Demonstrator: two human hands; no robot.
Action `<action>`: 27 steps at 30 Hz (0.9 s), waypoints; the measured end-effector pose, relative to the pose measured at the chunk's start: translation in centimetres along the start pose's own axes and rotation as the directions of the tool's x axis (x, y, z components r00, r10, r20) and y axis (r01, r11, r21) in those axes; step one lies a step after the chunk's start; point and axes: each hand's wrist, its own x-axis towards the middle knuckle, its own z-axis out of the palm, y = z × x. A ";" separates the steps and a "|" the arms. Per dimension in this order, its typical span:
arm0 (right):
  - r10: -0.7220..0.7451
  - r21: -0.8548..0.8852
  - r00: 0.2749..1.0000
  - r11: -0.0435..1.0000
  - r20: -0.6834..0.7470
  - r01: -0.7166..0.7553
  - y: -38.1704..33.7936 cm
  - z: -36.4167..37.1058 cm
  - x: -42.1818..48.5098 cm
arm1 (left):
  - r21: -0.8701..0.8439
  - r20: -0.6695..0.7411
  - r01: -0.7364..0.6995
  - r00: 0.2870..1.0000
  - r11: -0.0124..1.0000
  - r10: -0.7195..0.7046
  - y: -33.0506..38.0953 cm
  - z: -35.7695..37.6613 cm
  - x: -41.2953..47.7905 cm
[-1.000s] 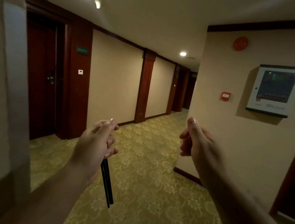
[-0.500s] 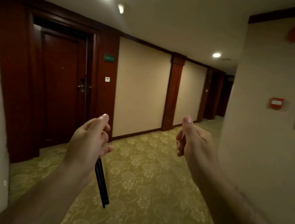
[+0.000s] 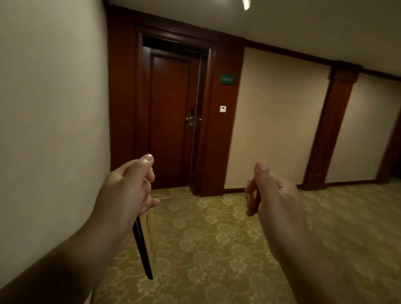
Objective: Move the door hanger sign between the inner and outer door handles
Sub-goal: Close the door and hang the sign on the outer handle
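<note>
While edge-on, hanger sign [image 3: 145,247] in left hand [image 3: 126,193].

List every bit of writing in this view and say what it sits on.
Nothing here can be read.
On the green plaque right of the door: pale lettering, too blurred to read.
On the sign gripped in the left hand: dark print on its gold face, seen nearly edge-on, unreadable.
On the white wall panel: no legible marks.
</note>
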 end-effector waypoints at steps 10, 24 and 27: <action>0.013 -0.002 0.997 1.000 0.073 -0.013 5.4 7.1 13.2 | -0.070 -0.089 0.024 0.996 0.997 -0.030 -5.8 0.0 13.2; -0.042 0.118 0.988 0.993 0.151 0.024 14.2 20.3 28.0 | 0.009 -0.128 0.010 0.992 1.000 -0.009 -11.2 -1.3 30.4; -0.084 0.149 0.979 0.987 0.187 0.056 15.3 23.4 32.5 | 0.054 -0.145 -0.022 0.989 0.998 0.030 -12.0 -1.9 34.8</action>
